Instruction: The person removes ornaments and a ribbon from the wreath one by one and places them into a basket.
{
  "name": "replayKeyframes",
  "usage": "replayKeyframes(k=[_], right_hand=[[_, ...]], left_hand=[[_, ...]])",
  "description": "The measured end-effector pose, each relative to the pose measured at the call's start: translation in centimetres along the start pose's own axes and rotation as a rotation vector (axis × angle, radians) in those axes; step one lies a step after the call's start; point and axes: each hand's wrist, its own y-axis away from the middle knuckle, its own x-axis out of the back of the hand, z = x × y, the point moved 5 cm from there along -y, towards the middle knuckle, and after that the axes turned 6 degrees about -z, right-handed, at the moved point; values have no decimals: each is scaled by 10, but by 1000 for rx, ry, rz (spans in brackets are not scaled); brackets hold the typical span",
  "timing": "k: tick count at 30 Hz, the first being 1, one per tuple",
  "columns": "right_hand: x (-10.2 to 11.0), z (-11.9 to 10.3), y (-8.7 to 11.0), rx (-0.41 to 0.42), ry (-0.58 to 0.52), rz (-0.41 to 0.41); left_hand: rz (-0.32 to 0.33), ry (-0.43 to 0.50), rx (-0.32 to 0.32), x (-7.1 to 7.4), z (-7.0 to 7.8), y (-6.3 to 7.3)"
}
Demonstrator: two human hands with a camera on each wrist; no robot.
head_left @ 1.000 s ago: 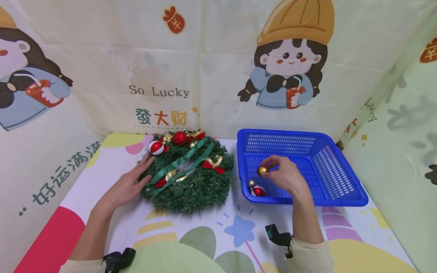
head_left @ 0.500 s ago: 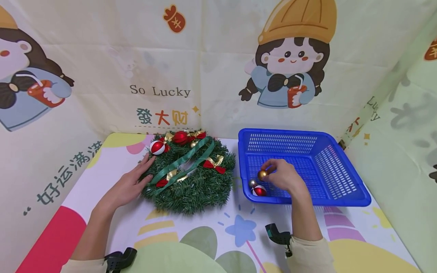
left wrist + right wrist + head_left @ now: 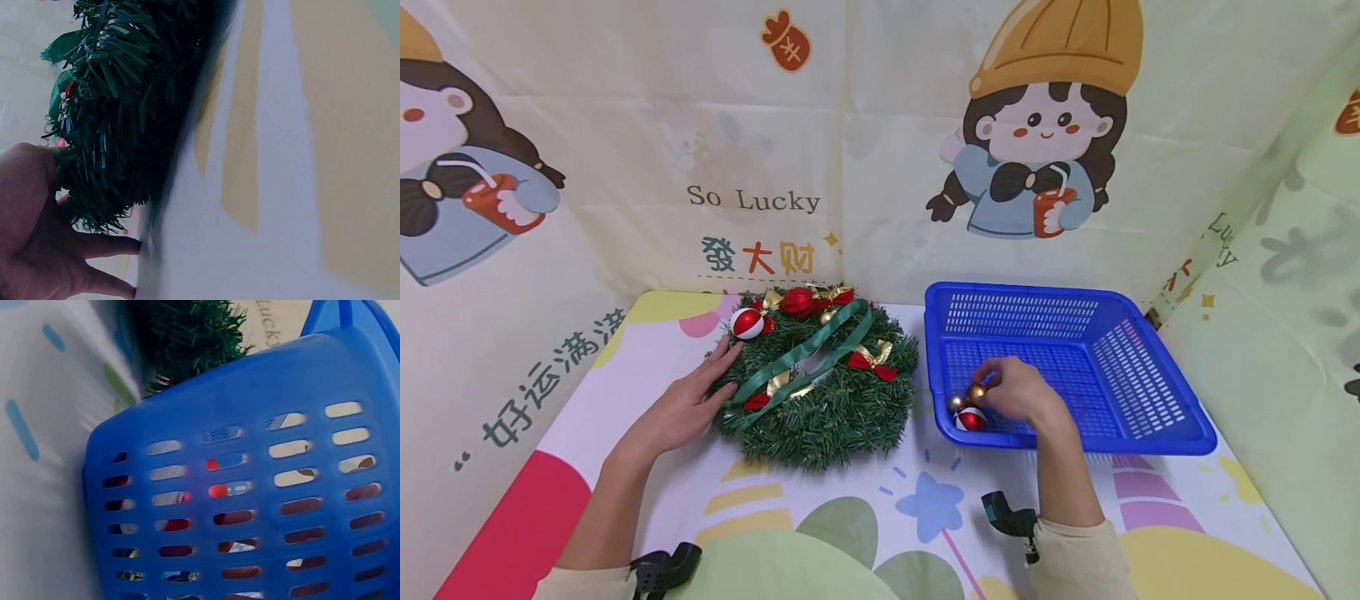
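A green Christmas wreath point(image 3: 820, 433) lies on the left, with red and gold bows, baubles and a loose green ribbon point(image 3: 797, 354) across it. My left hand point(image 3: 681, 408) rests against its left side, fingers extended. Inside the blue basket point(image 3: 940, 358), my right hand point(image 3: 1018, 390) pinches a gold bauble point(image 3: 976, 394) low in the near left corner. Close by lie a small silver bauble point(image 3: 956, 403) and a red-and-white bauble point(image 3: 972, 419). In the right wrist view the basket wall point(image 3: 250, 381) covers most of the hand, which shows only through the slots.
A printed cloth covers the table point(image 3: 925, 533); patterned curtains point(image 3: 880, 167) stand behind and at both sides. The basket's raised near rim point(image 3: 1075, 444) runs below the right forearm. Each wrist carries a black camera mount point(image 3: 1011, 517).
My right hand has moved down and slightly toward me with the gold bauble, bringing it next to the silver and red-and-white ones. My left hand stays on the wreath.
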Motion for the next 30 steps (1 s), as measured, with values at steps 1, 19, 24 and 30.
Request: replayKeyframes(k=[1,19,24,30], right_hand=[[0,0,-1,2,8,-2],[-4,1,-2,-7,29,-23],[-3,1,-1,-8,26,-28],[-3,2,-1,-3,23,-32]], left_hand=[[1,2,0,0,0,0],[-7,3,7,0,0,1],[-10,7,9,0,1,1],[-12,16,15,0,1,2]])
